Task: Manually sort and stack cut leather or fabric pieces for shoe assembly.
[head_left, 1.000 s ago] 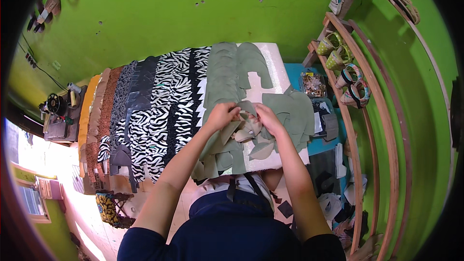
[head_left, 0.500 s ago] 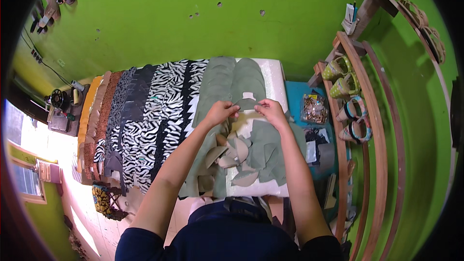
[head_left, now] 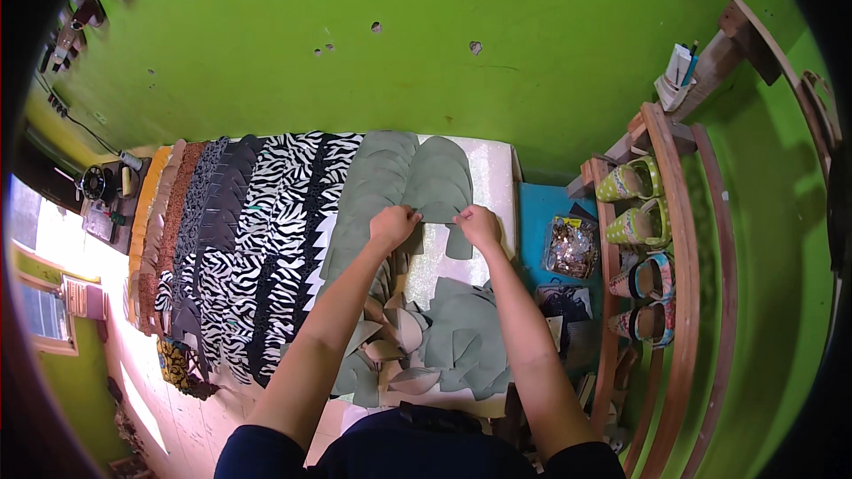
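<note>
My left hand (head_left: 395, 225) and my right hand (head_left: 479, 227) pinch the two lower corners of a curved grey-green shoe-upper piece (head_left: 437, 212), which looks like leather or fabric. It lies at the near end of a column of overlapping, similar pieces (head_left: 437, 160) on a white sheet (head_left: 493, 182). Beside my left hand runs a second overlapping column (head_left: 373, 186). Just below my right fingers another grey-green strip (head_left: 459, 245) shows; whether it joins the held piece I cannot tell. Nearer me lies a loose heap of grey-green pieces (head_left: 466, 337), some with beige undersides showing.
Rows of zebra-print pieces (head_left: 235, 275), dark, brown and yellow pieces cover the table's left. A sewing machine (head_left: 93, 184) stands beyond them. On the right are a clear box of small metal parts (head_left: 571, 247) and a wooden rack (head_left: 683, 302) with sandals (head_left: 635, 223).
Both hands have brought the piece against the end of the right column, and it now overlaps there. A pale patch beside the piece no longer shows. The whole view has shifted.
</note>
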Motion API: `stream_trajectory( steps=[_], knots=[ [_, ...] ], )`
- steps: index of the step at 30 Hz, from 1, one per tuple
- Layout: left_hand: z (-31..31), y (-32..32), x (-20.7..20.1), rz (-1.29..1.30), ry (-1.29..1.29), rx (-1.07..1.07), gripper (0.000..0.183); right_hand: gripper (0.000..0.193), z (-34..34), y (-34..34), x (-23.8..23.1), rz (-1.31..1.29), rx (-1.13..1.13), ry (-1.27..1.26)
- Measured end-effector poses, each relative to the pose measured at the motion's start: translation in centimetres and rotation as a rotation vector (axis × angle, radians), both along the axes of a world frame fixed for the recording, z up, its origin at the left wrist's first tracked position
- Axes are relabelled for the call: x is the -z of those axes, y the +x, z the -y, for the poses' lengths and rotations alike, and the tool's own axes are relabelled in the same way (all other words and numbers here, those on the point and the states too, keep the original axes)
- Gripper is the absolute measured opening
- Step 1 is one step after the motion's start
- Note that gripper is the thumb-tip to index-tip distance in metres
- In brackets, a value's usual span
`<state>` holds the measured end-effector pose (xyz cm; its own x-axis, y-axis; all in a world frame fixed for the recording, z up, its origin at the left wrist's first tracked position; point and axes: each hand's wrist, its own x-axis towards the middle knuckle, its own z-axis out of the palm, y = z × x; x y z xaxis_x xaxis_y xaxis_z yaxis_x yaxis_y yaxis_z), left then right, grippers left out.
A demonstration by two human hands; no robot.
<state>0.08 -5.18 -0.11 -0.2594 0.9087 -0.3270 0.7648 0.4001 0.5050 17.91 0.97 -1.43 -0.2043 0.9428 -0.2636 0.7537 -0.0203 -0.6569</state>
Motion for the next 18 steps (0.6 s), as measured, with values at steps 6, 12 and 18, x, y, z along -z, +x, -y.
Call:
stream_trajectory(
  steps=[6, 12, 18],
  knots=[
    [-0.8, 0.1, 0.1, -0.152, -0.045, 0.037, 0.03, 0.021, -0.3, -1.4, 0.0, 0.145, 0.002, -0.045],
    [-1.0, 0.5, 0.2, -0.181, -0.022, 0.031, 0.029, 0.024, -0.1, -1.6, -0.1, 0.179, 0.009, -0.046],
    [0.2, 1.4, -0.1, -0.43, 0.249, 0.154, 0.026, 0.033, 1.4, -2.7, -0.9, 0.401, -0.145, 0.371]
  ],
)
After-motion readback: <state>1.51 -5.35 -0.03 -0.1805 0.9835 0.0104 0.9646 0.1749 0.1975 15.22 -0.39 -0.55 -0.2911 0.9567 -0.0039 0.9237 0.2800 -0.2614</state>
